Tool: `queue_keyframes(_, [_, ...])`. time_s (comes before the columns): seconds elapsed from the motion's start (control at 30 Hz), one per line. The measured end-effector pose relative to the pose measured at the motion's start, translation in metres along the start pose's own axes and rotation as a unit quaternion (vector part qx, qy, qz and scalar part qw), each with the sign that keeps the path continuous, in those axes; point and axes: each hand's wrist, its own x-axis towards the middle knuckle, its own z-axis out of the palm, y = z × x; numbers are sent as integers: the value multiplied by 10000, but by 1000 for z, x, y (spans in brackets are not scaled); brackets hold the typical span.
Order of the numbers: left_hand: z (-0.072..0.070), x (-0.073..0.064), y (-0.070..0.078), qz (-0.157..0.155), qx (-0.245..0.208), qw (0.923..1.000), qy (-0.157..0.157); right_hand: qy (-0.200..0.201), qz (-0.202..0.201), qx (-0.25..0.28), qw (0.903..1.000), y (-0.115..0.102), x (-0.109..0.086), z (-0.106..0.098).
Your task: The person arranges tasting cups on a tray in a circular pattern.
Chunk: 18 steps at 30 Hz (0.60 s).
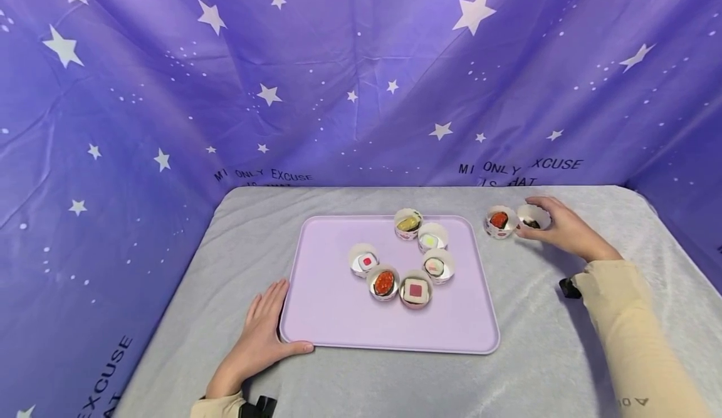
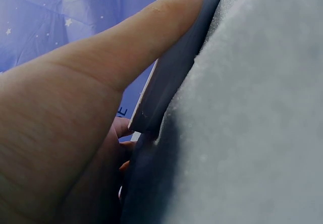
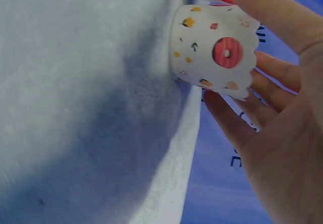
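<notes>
At the back right, my right hand (image 1: 566,231) grips a paper cup (image 1: 533,217) with a dark toy sushi piece inside. Thumb and fingers span opposite sides of its scalloped rim; in the right wrist view the cup (image 3: 214,50) shows a donut print. Beside it stands another paper cup (image 1: 501,230) holding a sushi piece with an orange-red top. My left hand (image 1: 256,339) rests at the front left corner of a lilac tray (image 1: 327,318), fingers straight along its left side and thumb at the front edge. The left wrist view shows the thumb (image 2: 151,32) against the tray's side.
On the tray, several paper cups with toy sushi form a curved row, from a yellow-topped one (image 1: 408,224) round to one with a small red centre (image 1: 363,260). Grey cloth (image 1: 395,386) covers the table. A purple star-patterned curtain (image 1: 361,130) hangs behind.
</notes>
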Motion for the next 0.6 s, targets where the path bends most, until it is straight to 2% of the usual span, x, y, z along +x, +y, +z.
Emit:
queue_keyframes(0.27, [0,2,1,-39,13,10000,-44,-90,156,138,9997,7,5,3])
queue_keyframes(0.47, [0,1,0,32,32,10000,14,-73,316,79,9994,14,6,5])
queue_keyframes(0.6, [1,1,-1,-30,-13,10000,-23,8,341,37,9994,17,4,6])
